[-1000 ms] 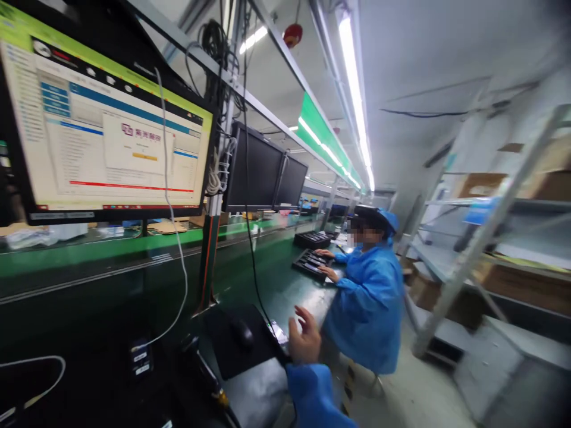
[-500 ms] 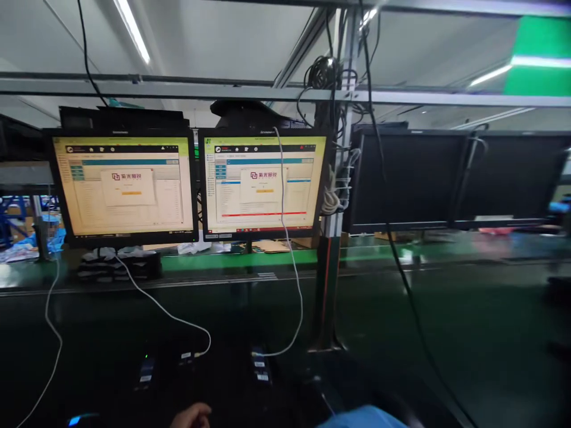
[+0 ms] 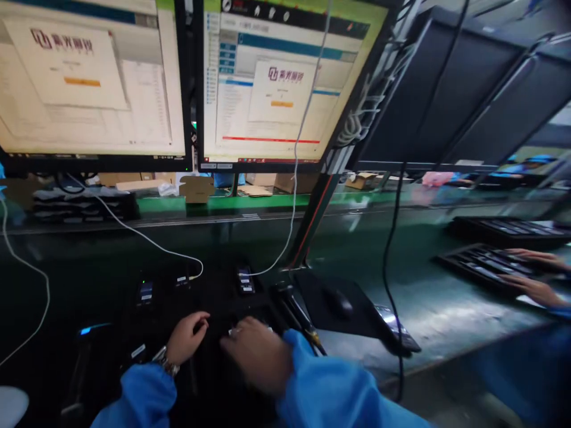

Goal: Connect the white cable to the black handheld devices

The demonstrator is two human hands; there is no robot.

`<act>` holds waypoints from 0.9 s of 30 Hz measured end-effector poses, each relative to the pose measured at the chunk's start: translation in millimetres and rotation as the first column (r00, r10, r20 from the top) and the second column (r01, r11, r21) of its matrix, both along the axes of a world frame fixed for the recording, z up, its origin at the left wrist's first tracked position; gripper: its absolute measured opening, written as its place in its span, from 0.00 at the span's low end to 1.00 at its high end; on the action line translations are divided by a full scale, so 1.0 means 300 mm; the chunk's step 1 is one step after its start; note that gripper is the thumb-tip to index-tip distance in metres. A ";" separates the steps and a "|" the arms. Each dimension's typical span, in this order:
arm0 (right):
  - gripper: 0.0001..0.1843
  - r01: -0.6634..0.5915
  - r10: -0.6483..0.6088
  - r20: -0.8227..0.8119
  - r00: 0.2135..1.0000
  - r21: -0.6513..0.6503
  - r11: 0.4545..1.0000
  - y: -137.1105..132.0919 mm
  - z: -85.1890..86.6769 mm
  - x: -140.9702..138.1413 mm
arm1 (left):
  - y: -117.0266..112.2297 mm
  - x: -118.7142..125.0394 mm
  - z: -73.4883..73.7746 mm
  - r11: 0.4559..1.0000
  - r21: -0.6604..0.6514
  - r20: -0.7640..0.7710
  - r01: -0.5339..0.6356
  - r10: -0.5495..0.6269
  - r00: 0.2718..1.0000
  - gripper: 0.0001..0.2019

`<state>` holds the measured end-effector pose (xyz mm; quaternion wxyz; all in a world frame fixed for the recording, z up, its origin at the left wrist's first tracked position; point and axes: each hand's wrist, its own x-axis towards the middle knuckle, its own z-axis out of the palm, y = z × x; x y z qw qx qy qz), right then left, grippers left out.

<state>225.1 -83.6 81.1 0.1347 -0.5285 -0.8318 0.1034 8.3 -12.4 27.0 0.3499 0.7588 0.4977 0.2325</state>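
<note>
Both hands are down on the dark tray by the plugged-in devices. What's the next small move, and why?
Probably steady the right hand and close its fingers on the small dark piece beneath it. It is blurred with motion over the dark tray, while the left hand rests curled beside it; the cabled devices sit just beyond, untouched.

We read only a purple logo with Chinese characters, too blurred to spell out, on dialog windows of the left monitor (image 3: 89,77) and the right monitor (image 3: 281,83).

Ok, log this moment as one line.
left hand: on dark fixture | right hand: beside it, blurred | small devices: cabled | mouse: untouched
</note>
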 end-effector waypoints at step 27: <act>0.24 0.360 -0.360 0.078 0.930 0.016 0.933 0.364 -0.189 0.067 | -0.043 0.039 -0.010 0.999 0.006 -0.091 -0.035 0.036 0.995 0.18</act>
